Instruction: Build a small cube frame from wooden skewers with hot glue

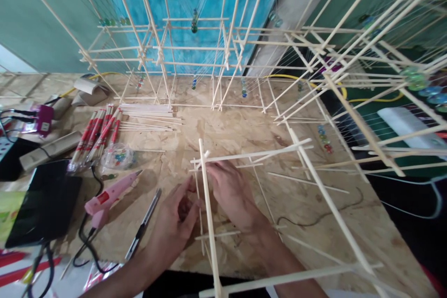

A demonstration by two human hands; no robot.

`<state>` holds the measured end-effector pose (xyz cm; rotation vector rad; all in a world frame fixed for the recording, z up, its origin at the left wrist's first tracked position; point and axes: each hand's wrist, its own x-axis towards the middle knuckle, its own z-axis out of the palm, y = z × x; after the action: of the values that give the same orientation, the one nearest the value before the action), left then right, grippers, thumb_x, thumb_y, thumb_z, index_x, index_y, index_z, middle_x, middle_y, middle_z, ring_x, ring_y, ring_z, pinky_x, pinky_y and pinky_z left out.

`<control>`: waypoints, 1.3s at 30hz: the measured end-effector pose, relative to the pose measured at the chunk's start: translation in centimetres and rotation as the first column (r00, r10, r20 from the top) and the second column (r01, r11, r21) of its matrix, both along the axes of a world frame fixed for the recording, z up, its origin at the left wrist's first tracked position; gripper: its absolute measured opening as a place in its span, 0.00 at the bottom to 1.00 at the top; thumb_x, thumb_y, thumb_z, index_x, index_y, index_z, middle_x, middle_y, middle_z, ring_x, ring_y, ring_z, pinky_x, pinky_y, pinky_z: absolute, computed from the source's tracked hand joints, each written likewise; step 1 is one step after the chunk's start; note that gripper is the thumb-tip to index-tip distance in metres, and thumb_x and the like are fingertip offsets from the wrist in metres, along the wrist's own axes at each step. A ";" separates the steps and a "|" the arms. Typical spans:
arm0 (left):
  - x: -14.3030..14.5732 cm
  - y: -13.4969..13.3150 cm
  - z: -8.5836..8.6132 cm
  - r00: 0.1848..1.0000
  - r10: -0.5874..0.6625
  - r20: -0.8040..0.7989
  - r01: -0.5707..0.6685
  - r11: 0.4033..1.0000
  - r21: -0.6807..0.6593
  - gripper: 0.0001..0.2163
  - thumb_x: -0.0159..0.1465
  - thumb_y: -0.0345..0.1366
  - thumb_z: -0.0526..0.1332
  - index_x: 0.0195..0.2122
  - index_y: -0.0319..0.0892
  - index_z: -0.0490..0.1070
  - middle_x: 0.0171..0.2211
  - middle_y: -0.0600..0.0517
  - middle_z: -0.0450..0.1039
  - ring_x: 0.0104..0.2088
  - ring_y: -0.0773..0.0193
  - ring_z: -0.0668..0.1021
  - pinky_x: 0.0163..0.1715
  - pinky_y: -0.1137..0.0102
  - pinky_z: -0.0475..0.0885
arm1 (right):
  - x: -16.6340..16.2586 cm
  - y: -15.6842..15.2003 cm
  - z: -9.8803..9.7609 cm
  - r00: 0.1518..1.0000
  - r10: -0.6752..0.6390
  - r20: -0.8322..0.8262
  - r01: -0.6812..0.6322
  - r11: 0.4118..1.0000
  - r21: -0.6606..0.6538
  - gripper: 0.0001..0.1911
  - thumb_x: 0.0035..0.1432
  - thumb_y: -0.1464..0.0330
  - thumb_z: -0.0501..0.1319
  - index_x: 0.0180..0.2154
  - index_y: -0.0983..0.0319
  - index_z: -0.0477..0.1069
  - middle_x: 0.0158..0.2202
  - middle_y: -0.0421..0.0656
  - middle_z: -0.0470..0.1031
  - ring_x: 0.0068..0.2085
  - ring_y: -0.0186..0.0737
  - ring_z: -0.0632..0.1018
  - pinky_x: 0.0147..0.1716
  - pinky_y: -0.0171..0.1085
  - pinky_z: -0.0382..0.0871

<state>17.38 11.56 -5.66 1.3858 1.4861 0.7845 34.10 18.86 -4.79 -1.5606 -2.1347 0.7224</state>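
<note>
A long bamboo stick [208, 205] runs away from the person between the curled left hand [173, 223] and right hand [232, 191]; whether either grips it is unclear.

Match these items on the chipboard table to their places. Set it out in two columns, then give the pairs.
Items:
1. Pink hot glue gun
2. Craft knife
3. Red-wrapped chopsticks
4. Clear bag of marbles

Places:
A. Left of the loose bare sticks
B. Beside the left hand
C. Between the chopsticks and the glue gun
D. Left of the knife

Pairs: 1-D, 2-B, 3-A, 4-C
</note>
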 end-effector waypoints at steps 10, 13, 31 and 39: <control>-2.3 0.8 1.6 0.638 -0.309 -0.705 0.465 0.885 0.033 0.24 0.68 0.26 0.52 0.65 0.41 0.66 0.47 0.42 0.75 0.42 0.51 0.79 0.42 0.57 0.78 | 0.0 -0.2 0.2 1.000 -0.001 -0.004 0.001 1.000 0.027 0.25 0.66 0.81 0.54 0.52 0.52 0.80 0.44 0.44 0.81 0.46 0.41 0.78 0.45 0.36 0.71; -2.2 0.7 1.3 0.552 -0.342 -0.760 0.517 0.856 -0.010 0.28 0.65 0.24 0.55 0.67 0.42 0.63 0.50 0.42 0.73 0.46 0.50 0.77 0.47 0.56 0.77 | 0.0 -0.2 0.1 1.000 0.007 -0.006 -0.007 1.000 0.025 0.24 0.67 0.80 0.54 0.53 0.53 0.80 0.44 0.44 0.80 0.46 0.42 0.78 0.46 0.37 0.71; -5.3 -3.5 3.2 0.344 -0.369 -0.863 0.661 0.749 -0.056 0.21 0.64 0.20 0.57 0.55 0.42 0.74 0.54 0.44 0.76 0.56 0.46 0.77 0.58 0.51 0.73 | -0.1 -0.1 0.9 0.999 0.030 0.046 -0.030 0.999 -0.013 0.22 0.67 0.80 0.55 0.53 0.56 0.80 0.46 0.46 0.81 0.49 0.45 0.79 0.49 0.40 0.72; -8.2 -3.2 7.4 0.847 -0.090 -0.523 0.354 0.830 0.431 0.05 0.69 0.30 0.63 0.34 0.44 0.73 0.31 0.55 0.77 0.29 0.67 0.78 0.31 0.72 0.70 | 0.0 -0.1 0.0 0.999 0.020 0.028 -0.021 0.999 0.041 0.22 0.66 0.80 0.57 0.51 0.55 0.81 0.45 0.45 0.81 0.48 0.43 0.79 0.48 0.38 0.72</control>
<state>9.22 8.33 1.79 2.2662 1.4841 0.7386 34.11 18.79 -4.76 -1.5381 -2.1741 0.6629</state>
